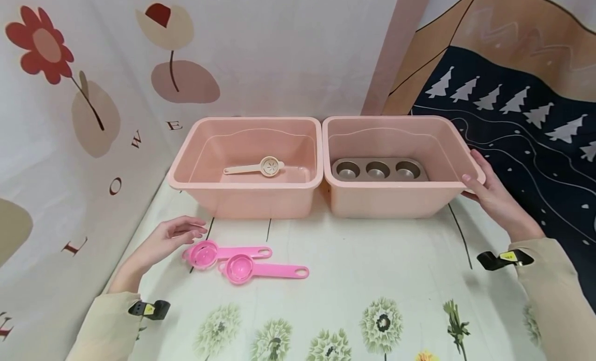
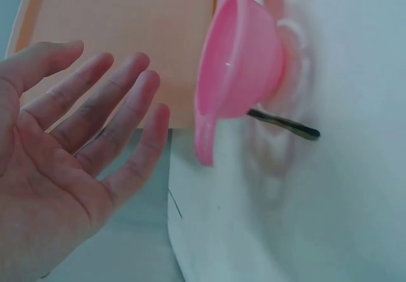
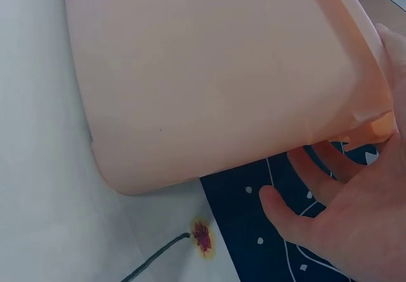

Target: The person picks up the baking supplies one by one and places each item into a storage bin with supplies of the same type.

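Observation:
My left hand is held with fingers extended just above and beside two pink egg separators, which lie side by side on the table cloth. In the left wrist view, one pink egg separator appears beyond the spread fingertips, apart from them. My right hand holds the front right corner of the right pink bin, thumb over the rim and fingers beneath it. Inside that bin sits a metal muffin pan with three cups visible. A cream egg separator lies in the left pink bin.
Both bins stand close together along the back of the table, against a white cloth hanging behind. A dark cloth with white trees borders the right side. The table cloth bears printed dandelions near the front.

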Tool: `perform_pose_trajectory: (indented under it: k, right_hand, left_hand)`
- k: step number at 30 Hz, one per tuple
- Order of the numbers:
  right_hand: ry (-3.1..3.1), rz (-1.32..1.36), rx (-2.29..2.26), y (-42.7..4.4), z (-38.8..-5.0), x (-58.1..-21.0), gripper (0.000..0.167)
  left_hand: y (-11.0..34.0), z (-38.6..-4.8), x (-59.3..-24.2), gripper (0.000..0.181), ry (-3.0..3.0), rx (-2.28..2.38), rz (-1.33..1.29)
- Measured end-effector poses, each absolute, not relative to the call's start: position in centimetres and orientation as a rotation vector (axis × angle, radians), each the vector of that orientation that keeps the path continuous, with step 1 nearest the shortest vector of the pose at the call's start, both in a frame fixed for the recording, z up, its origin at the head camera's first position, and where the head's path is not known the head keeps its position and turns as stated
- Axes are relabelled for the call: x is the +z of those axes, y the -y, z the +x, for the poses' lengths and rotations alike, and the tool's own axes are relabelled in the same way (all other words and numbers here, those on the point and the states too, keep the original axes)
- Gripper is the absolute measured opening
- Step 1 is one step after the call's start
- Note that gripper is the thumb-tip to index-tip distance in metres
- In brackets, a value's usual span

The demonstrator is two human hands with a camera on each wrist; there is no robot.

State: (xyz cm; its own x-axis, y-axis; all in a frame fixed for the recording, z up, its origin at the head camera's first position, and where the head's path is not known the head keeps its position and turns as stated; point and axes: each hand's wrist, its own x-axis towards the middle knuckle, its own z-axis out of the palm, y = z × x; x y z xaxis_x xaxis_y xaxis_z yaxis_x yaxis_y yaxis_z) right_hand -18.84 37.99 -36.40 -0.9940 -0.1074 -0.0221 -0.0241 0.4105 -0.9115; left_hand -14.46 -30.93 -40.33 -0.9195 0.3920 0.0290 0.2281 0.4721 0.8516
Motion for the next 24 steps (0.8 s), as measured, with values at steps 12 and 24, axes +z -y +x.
perform_pose_trajectory:
  k: [12, 24]
  right_hand:
    - [-2.524, -0.125, -1.708, -38.1, -18.8, -36.3, 0.071]
    - [-2.458, -0.118, -1.779, -37.9, -18.6, -36.2, 0.071]
  left_hand:
    - [32.1, -13.6, -41.7, 0.032, -2.611, 1.379, 0.442]
    - [33.1, -12.8, -43.3, 0.045, -2.456, 1.349, 0.369]
